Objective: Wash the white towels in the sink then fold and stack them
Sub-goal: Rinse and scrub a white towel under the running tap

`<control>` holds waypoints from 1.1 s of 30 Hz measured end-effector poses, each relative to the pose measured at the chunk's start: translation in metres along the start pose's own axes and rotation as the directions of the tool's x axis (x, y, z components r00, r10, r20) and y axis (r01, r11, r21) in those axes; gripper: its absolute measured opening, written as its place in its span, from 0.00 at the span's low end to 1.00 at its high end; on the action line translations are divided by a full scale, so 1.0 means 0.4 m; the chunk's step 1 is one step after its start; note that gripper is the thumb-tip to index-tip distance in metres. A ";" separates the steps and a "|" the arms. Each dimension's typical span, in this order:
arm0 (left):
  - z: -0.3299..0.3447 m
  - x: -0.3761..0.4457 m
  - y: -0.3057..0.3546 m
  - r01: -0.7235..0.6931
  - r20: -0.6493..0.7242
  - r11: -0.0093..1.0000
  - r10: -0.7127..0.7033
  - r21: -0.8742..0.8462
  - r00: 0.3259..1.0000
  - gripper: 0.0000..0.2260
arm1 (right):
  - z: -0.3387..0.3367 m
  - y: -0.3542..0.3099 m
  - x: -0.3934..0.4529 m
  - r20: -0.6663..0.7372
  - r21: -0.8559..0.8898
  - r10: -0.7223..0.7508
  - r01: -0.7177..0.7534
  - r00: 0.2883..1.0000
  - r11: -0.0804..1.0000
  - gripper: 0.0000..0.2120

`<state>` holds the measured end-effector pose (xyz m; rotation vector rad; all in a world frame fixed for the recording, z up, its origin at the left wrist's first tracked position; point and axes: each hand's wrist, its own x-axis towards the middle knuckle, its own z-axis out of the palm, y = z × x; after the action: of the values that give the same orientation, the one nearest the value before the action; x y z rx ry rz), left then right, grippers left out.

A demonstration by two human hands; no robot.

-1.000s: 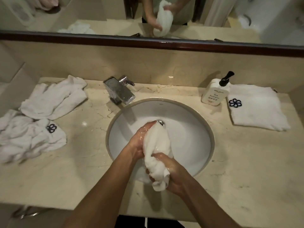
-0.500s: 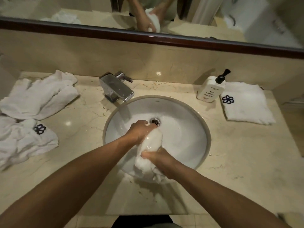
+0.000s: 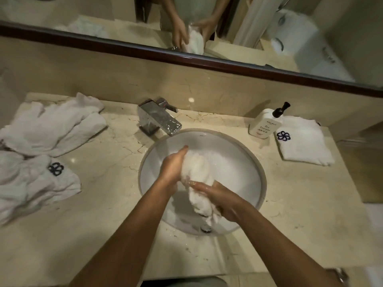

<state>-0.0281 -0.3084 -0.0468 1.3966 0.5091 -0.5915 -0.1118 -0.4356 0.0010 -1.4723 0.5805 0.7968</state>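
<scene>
Marble counter [image 3: 107, 204] runs under a dark-framed mirror [image 3: 228, 65], with the round white sink [image 3: 238, 162] set in its middle. Over that basin I see my left hand [image 3: 173, 168] with fingers curled around the upper end of a bunched wet white towel [image 3: 199, 172], while my right hand [image 3: 222, 198] grips its lower end, thumb laid across the cloth. Behind the sink's left rim stands the chrome faucet [image 3: 159, 121]. Two crumpled white towels [image 3: 51, 129] [image 3: 31, 183] lie well left of the sink. Behind its right rim stands a soap pump bottle [image 3: 264, 125], touching a folded white towel [image 3: 304, 141] further right.
</scene>
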 end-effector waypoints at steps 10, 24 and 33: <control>-0.036 -0.019 -0.039 0.341 0.640 0.744 0.148 -0.574 0.754 0.40 | 0.100 0.022 -0.042 0.361 0.708 -0.056 -0.234 0.931 0.666 0.20; -0.001 -0.015 0.091 0.244 0.555 0.957 -0.118 -0.158 0.824 0.16 | 0.056 -0.053 -0.071 0.216 0.397 -0.020 -0.069 0.976 0.915 0.06; 0.063 0.050 0.110 -0.230 0.296 0.848 0.091 0.477 0.951 0.06 | 0.056 -0.041 0.048 -0.003 0.067 0.164 -0.164 0.986 0.984 0.18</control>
<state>0.0154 -0.3319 -0.0239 1.8048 0.0074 -0.7954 -0.0900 -0.4099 -0.0022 -1.3806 0.7353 0.8909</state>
